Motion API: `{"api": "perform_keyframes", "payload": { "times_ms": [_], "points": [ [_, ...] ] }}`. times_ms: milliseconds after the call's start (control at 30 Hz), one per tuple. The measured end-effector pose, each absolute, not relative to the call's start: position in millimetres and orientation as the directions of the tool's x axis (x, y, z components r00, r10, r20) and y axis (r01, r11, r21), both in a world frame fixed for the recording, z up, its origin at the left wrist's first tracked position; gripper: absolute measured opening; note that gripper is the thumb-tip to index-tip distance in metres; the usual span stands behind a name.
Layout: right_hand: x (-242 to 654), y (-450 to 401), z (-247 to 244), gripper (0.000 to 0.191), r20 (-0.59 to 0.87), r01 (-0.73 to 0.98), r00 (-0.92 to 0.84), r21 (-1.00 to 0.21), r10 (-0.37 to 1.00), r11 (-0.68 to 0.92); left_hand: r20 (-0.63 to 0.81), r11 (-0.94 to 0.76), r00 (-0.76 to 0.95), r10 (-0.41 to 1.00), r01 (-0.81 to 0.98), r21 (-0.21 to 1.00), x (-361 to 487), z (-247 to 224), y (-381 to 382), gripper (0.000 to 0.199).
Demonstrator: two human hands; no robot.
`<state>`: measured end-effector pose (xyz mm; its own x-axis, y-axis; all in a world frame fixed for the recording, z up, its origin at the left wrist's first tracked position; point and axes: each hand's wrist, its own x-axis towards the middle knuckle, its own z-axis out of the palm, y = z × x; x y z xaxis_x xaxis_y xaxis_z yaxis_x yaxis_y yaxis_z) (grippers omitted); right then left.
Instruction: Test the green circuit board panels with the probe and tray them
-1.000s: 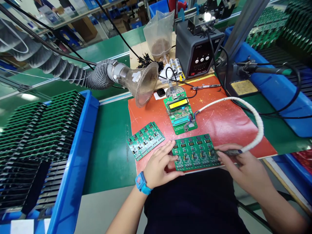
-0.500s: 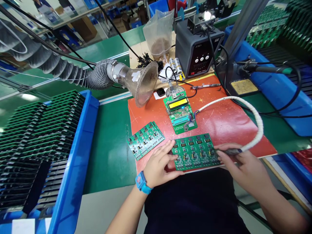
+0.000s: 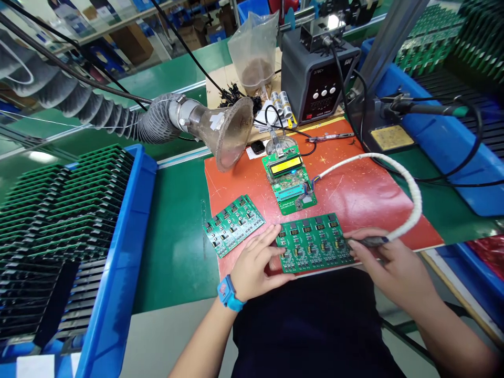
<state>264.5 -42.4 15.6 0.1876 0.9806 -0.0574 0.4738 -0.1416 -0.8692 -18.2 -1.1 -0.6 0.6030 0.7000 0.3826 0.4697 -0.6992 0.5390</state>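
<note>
The left hand (image 3: pixel 255 262) is spread with its fingers against the left end of a green circuit board (image 3: pixel 315 244), which lies on the red mat (image 3: pixel 334 194) at the near edge of the desk (image 3: pixel 173 231). The right hand (image 3: pixel 386 262) grips a dark probe (image 3: pixel 370 241) at the board's right end, its white cable (image 3: pixel 407 184) curving back to a small board with a lit yellow screen (image 3: pixel 286 166). More circuit boards (image 3: pixel 235 224) lie overlapped just left of it.

The green table (image 3: pixel 169 262) is largely covered at the centre of the frame by a red mat (image 3: pixel 334 194). At upper centre, a pale board (image 3: pixel 213 84) is laid beyond the mat's far edge.
</note>
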Motion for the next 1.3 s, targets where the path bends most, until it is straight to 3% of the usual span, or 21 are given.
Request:
{"api": "perform_keyframes", "payload": {
  "times_ms": [233,533,900,1100,1300],
  "points": [
    [270,-44,17,0.027,-0.136,0.391,0.175,-0.900,0.975,-0.195,0.381,-0.698,0.602,0.702,0.475,0.536,-18,1,-1,0.048],
    [252,-45,28,0.022,-0.059,0.321,0.195,-0.939,0.979,-0.120,0.380,-0.695,0.599,0.705,0.475,0.539,-18,0,-1,0.048],
    [247,-44,21,0.018,-0.044,0.428,0.128,-0.899,0.991,-0.095,0.383,-0.700,0.606,0.697,0.457,0.549,-19,1,0,0.048],
    [244,-42,25,0.014,0.086,0.559,0.058,-0.828,0.995,0.039,0.382,-0.699,0.604,0.699,0.465,0.543,-19,0,-1,0.050],
    [239,-38,27,0.009,0.151,0.605,0.077,-0.793,0.986,0.074,0.374,-0.690,0.601,0.706,0.465,0.555,-19,0,-1,0.050]
  ]
}}
